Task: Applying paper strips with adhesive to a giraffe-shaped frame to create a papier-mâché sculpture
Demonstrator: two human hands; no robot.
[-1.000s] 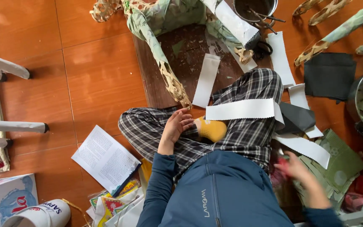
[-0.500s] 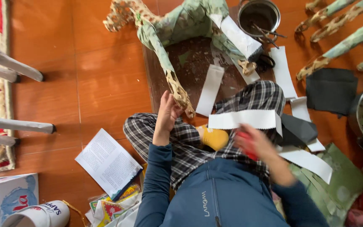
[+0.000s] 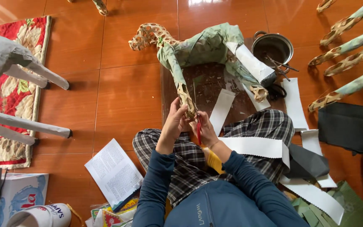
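Observation:
A woven bamboo animal frame point(image 3: 198, 50), partly covered in green paper, stands on a dark board point(image 3: 215, 84) in front of me. My left hand point(image 3: 176, 122) grips the bare woven leg point(image 3: 186, 100) near its foot. My right hand point(image 3: 205, 128) holds red-handled scissors point(image 3: 198, 126) against the same leg, blades pointing up. White paper strips point(image 3: 257, 147) lie across my checked trousers.
A metal pot point(image 3: 272, 48) with sticks stands behind the board. More paper-covered legs point(image 3: 349, 42) at the right, grey ones point(image 3: 22, 75) at the left over a red rug point(image 3: 9, 92). Dark paper sheets point(image 3: 345, 126), a printed booklet point(image 3: 114, 172) and a white cap point(image 3: 38, 215) lie around me.
My right hand came in from the right with the red scissors and now meets the leg. My left hand rose from my lap and took hold of the leg.

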